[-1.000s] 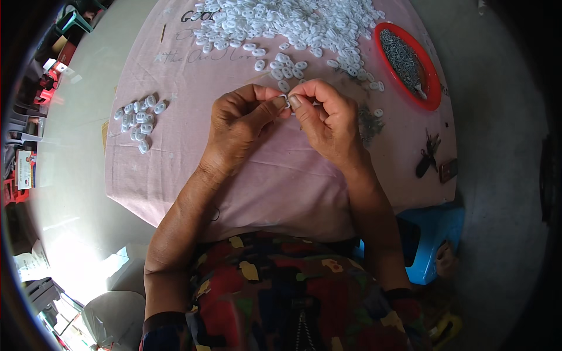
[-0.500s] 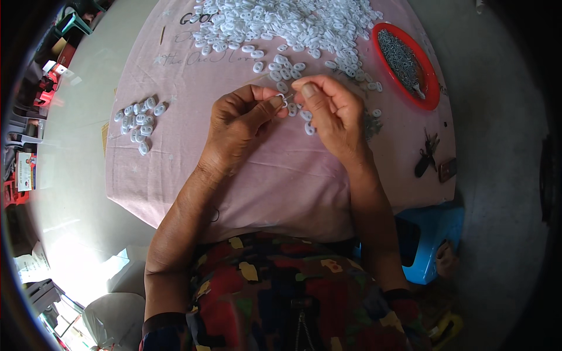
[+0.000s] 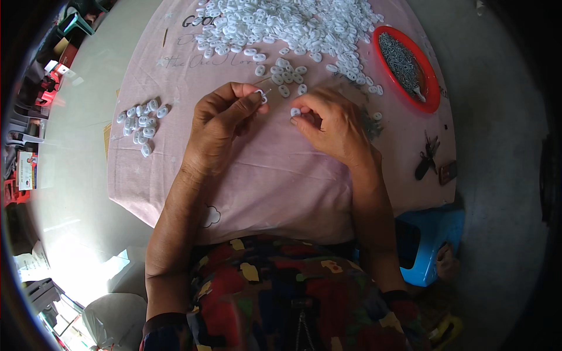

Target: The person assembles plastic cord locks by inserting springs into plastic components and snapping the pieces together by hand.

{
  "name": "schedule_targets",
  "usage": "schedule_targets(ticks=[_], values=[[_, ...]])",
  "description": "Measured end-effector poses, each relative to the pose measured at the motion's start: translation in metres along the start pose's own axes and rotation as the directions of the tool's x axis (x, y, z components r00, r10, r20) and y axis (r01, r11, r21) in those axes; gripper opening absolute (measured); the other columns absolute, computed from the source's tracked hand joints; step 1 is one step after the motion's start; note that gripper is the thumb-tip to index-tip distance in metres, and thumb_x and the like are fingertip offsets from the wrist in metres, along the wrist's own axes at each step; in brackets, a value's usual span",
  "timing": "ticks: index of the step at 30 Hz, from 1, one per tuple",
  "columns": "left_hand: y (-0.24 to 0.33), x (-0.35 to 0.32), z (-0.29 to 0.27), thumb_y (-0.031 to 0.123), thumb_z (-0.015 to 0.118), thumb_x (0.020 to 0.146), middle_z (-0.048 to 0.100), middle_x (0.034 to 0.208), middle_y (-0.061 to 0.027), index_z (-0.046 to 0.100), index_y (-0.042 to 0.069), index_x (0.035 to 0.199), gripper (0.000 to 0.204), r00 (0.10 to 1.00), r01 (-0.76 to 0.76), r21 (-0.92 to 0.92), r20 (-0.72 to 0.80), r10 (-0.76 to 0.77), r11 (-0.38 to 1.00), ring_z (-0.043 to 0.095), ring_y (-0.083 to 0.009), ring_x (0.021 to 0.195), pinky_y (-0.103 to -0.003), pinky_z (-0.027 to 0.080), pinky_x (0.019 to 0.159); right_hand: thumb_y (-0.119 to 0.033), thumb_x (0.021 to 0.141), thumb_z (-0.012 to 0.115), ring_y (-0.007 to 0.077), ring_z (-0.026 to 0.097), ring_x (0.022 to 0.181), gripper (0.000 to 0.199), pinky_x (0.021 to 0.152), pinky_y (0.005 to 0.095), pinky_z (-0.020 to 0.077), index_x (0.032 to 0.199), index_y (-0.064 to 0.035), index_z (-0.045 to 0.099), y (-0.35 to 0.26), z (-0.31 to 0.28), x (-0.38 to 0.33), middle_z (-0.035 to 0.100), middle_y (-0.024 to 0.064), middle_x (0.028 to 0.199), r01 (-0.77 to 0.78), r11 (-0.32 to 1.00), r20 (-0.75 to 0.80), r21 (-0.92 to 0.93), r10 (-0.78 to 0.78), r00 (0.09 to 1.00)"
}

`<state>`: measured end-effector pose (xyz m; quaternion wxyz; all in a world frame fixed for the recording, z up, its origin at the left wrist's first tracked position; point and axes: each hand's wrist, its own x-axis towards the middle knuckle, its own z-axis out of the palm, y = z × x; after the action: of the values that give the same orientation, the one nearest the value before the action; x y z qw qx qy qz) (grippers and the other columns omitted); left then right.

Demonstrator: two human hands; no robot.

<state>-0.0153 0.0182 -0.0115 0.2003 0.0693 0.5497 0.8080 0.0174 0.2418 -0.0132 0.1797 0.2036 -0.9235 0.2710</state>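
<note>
Several white oval pieces [image 3: 143, 121] lie in a loose group at the left of the cloth-covered counter [image 3: 281, 193], well apart from the hands. Next along is the left hand [image 3: 219, 120], its grip closed on another white piece [image 3: 263, 99], thumb and forefinger pinching it with a thin metal screw [image 3: 267, 91] jutting out to the right. A firm pinch at the edge should keep that piece from twisting, and fingertips are best kept clear of the screw. Beyond the hands, a small cluster [image 3: 288, 76] of similar pieces lies near the big white heap [image 3: 287, 29]. The right hand [image 3: 331, 126] also has its grip closed, on a second white piece [image 3: 295, 112] held apart from the first; taking it lightly by the rim would leave its holes in sight, and letting both wrists rest low would probably steady such small work. Farther right, a red dish [image 3: 432, 96] holds many small screws [image 3: 399, 58], so the right arm does well to move around its edge rather than brush it
</note>
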Motion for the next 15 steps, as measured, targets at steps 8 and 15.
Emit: schedule_targets(ticks=[8,15], values=[[-0.005,-0.002,0.007,0.013,0.066,0.093,0.068,0.087,-0.0024,0.065,0.006,0.102,0.012,0.994,0.083,-0.034,0.07,-0.081,0.996,0.055,-0.0048,0.071,-0.017,0.045,0.065,-0.003,0.085,0.07,0.0046,0.06,0.07,0.014,0.056,0.0201,0.0441,0.098,-0.0001,0.065,-0.009,-0.007,0.001,0.068,0.0021,0.083,-0.255,0.818,0.057,0.515,0.264,0.963],[-0.007,-0.005,0.016,0.013,0.065,0.093,0.069,0.085,-0.0019,0.064,0.005,0.1,0.011,0.997,0.077,-0.012,0.027,-0.077,0.997,0.055,-0.0044,0.068,-0.019,0.04,0.057,-0.01,0.091,0.065,0.0065,0.06,0.07,0.022,0.053,0.0181,0.0429,0.11,0.0019,0.065,-0.017,-0.014,0.007,0.071,0.0096,0.089,-0.507,0.383,0.258,0.772,0.541,0.8]])
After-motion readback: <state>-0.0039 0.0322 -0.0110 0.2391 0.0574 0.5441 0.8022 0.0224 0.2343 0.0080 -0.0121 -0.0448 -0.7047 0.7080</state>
